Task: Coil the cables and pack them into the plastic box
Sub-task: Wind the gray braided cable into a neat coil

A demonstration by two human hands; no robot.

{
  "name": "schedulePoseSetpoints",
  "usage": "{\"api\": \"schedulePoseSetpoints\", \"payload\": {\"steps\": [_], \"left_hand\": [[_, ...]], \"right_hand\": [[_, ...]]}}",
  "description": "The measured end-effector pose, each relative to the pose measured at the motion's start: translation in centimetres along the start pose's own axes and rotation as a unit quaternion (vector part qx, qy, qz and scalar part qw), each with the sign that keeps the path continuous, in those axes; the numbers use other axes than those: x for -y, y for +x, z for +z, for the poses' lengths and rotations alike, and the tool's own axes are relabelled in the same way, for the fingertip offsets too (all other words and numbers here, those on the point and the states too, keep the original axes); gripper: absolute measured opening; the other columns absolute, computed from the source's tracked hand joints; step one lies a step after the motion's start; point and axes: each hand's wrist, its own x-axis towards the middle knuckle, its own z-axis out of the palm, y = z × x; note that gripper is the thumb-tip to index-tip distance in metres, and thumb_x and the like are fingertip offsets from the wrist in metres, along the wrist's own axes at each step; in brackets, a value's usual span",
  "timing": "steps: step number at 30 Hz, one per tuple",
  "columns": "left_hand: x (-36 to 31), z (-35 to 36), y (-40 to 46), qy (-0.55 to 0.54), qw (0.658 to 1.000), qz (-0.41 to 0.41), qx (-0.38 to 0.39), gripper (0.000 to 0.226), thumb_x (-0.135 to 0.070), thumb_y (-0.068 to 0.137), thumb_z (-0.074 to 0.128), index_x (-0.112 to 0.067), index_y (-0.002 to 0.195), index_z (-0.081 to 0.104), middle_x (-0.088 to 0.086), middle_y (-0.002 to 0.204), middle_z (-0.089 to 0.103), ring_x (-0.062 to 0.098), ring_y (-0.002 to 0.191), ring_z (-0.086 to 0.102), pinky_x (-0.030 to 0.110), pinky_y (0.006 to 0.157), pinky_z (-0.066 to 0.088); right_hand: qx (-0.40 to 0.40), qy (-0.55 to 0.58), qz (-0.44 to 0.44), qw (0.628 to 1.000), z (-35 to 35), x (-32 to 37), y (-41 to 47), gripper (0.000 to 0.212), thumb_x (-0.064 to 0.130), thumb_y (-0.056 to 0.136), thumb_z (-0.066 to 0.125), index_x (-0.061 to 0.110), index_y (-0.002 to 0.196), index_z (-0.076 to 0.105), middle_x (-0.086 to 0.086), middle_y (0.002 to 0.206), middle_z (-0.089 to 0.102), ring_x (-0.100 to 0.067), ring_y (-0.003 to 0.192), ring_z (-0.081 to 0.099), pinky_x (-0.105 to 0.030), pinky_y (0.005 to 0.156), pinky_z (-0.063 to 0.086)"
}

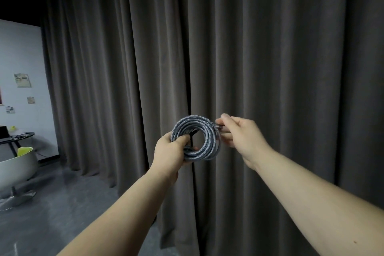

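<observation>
head view: both hands (170, 149) (242, 133) outstretched gripping coiled cable (195, 138).

Grey braided cable (195, 139), coiled, held upright

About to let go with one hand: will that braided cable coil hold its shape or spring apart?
The braided cable coil probably loosens if released: nothing visibly ties its stacked loops. The left hand holds them bunched; the right hand pinches the loose end. It looks light and floppy, and the braid offers decent grip.

Cable (204, 131): braided grey-and-white sheath, rough weave. Curtain (270, 58): matt cloth, heavy folds. Floor (52, 203): smooth, slightly glossy.
</observation>
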Motion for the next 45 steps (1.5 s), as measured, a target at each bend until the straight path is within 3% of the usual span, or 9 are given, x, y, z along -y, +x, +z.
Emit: {"api": "schedulePoseSetpoints", "payload": {"steps": [6, 11, 14, 16, 20, 27, 30, 33, 45], "left_hand": [[0.3, 0.0, 0.4, -0.025, 0.999, -0.037, -0.006, 0.009, -0.003, 0.094, 0.053, -0.002, 0.096, 0.062, 0.018, 0.090, 0.064, 0.030, 0.091, 0.068, 0.034, 0.058, 0.058], [-0.1, -0.1, -0.2, -0.046, 0.995, -0.061, 0.064, 0.010, 0.003, 0.090, 0.055, -0.006, 0.088, 0.059, 0.012, 0.076, 0.065, 0.020, 0.074, 0.068, 0.032, 0.059, 0.058], [-0.5, -0.2, -0.5, -0.046, 0.990, -0.071, 0.110, 0.016, 0.004, 0.088, 0.055, -0.010, 0.081, 0.061, 0.007, 0.067, 0.064, 0.016, 0.062, 0.064, 0.028, 0.061, 0.054], [-0.5, -0.3, -0.5, -0.059, 0.986, -0.086, 0.128, 0.018, 0.001, 0.087, 0.057, -0.013, 0.077, 0.062, 0.005, 0.067, 0.065, 0.017, 0.064, 0.063, 0.035, 0.074, 0.049], [-0.2, -0.5, -0.4, -0.099, 0.978, -0.106, 0.152, 0.004, -0.012, 0.078, 0.066, -0.013, 0.076, 0.062, 0.002, 0.066, 0.064, 0.016, 0.070, 0.065, 0.040, 0.082, 0.052], [0.0, -0.3, -0.3, -0.118, 0.978, -0.128, 0.116, 0.039, -0.045, 0.065, 0.068, -0.016, 0.090, 0.065, -0.002, 0.072, 0.059, 0.011, 0.064, 0.060, 0.034, 0.072, 0.052], [0.0, -0.4, 0.0, -0.130, 0.976, -0.137, 0.111, 0.043, -0.048, 0.067, 0.067, -0.015, 0.094, 0.066, 0.000, 0.074, 0.057, 0.013, 0.065, 0.057, 0.033, 0.064, 0.056], [0.0, -0.7, 0.2, -0.129, 0.976, -0.128, 0.122, 0.040, -0.046, 0.067, 0.069, -0.016, 0.093, 0.067, 0.001, 0.075, 0.057, 0.014, 0.067, 0.055, 0.032, 0.060, 0.056], [0.7, -1.2, 1.3, -0.068, 0.981, -0.126, 0.129, 0.017, -0.008, 0.088, 0.058, -0.017, 0.074, 0.053, -0.002, 0.063, 0.055, 0.011, 0.063, 0.061, 0.024, 0.056, 0.050]], "right_hand": [[0.092, -0.198, -0.018, 0.976, 0.5, -0.7, 0.1, 0.084, 0.043, 0.071, 0.076, 0.012, 0.142, 0.043, 0.005, 0.134, 0.055, -0.007, 0.121, 0.053, -0.030, 0.108, 0.040], [0.112, -0.234, -0.024, 0.965, 0.2, -0.3, 0.6, 0.077, 0.044, 0.056, 0.063, 0.017, 0.128, 0.059, 0.010, 0.101, 0.055, -0.005, 0.095, 0.052, -0.034, 0.101, 0.046], [0.122, -0.229, -0.042, 0.965, 0.1, 0.1, 0.3, 0.014, 0.015, 0.075, 0.061, 0.021, 0.083, 0.070, 0.005, 0.070, 0.057, -0.007, 0.068, 0.050, -0.025, 0.068, 0.044], [0.121, -0.238, -0.064, 0.962, 0.0, 0.3, 0.1, 0.027, 0.006, 0.079, 0.058, 0.027, 0.063, 0.065, 0.006, 0.061, 0.053, -0.006, 0.060, 0.045, -0.022, 0.057, 0.038], [0.131, -0.233, -0.076, 0.961, 0.1, 0.6, 0.1, 0.026, 0.004, 0.080, 0.057, 0.028, 0.073, 0.067, 0.006, 0.065, 0.058, -0.005, 0.060, 0.047, -0.016, 0.055, 0.038], [0.123, -0.234, -0.063, 0.962, 0.0, -0.3, 0.2, 0.006, 0.008, 0.081, 0.059, 0.005, 0.077, 0.061, 0.000, 0.065, 0.050, -0.009, 0.062, 0.043, -0.028, 0.060, 0.034], [0.127, -0.229, -0.067, 0.963, 0.1, -0.3, 0.3, 0.008, 0.011, 0.081, 0.062, 0.014, 0.087, 0.066, -0.002, 0.072, 0.062, -0.009, 0.067, 0.052, -0.027, 0.066, 0.042], [0.103, -0.193, -0.049, 0.974, 0.3, -0.7, 0.4, 0.027, 0.011, 0.080, 0.064, 0.023, 0.104, 0.063, 0.005, 0.093, 0.072, -0.010, 0.087, 0.065, -0.025, 0.082, 0.049], [0.082, -0.272, -0.075, 0.956, 0.4, -1.4, 0.4, 0.030, 0.021, 0.074, 0.062, 0.028, 0.101, 0.070, 0.007, 0.088, 0.073, -0.015, 0.089, 0.067, -0.035, 0.087, 0.053]]}}
